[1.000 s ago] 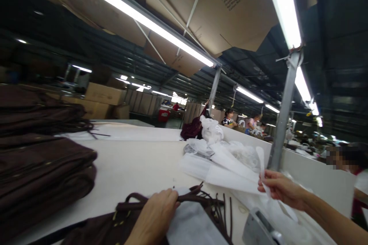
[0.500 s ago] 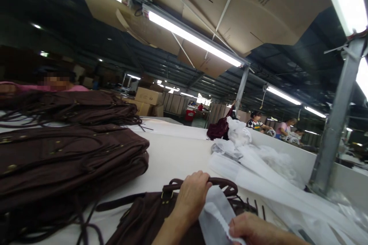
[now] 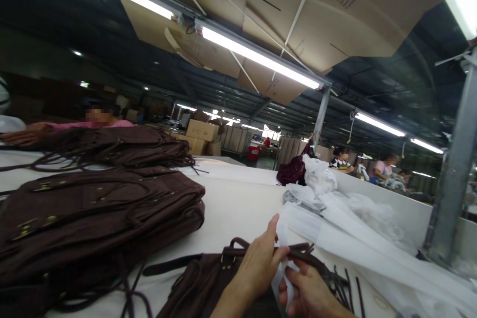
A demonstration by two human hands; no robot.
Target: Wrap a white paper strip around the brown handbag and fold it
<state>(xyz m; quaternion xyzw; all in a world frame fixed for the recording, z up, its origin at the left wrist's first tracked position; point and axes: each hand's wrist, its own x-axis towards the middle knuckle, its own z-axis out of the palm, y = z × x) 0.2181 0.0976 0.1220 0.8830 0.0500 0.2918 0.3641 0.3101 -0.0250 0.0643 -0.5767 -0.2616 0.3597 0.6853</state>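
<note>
A dark brown bag (image 3: pixel 201 283) with straps lies at the near edge of the white table (image 3: pixel 231 198). My left hand (image 3: pixel 261 258) is at its handle, index finger raised, with thumb and other fingers closed on a white sheet (image 3: pixel 283 233) that passes by the handle. Right beside it, my right hand (image 3: pixel 303 288) pinches the lower part of the same sheet. Part of the handle is hidden behind my hands.
Stacked brown bags (image 3: pixel 104 208) fill the left side. White wrapping sheets (image 3: pixel 346 238) and a maroon bag (image 3: pixel 292 169) lie right of centre. A metal post (image 3: pixel 452 169) rises at right. Across the table, a person in pink (image 3: pixel 126 123) stretches an arm out; more people are far right.
My left hand has moved off the top of the handle to the sheet, its index finger now raised. My right hand has come closer to it. The sheet is now narrower and round the handle. The view has turned left.
</note>
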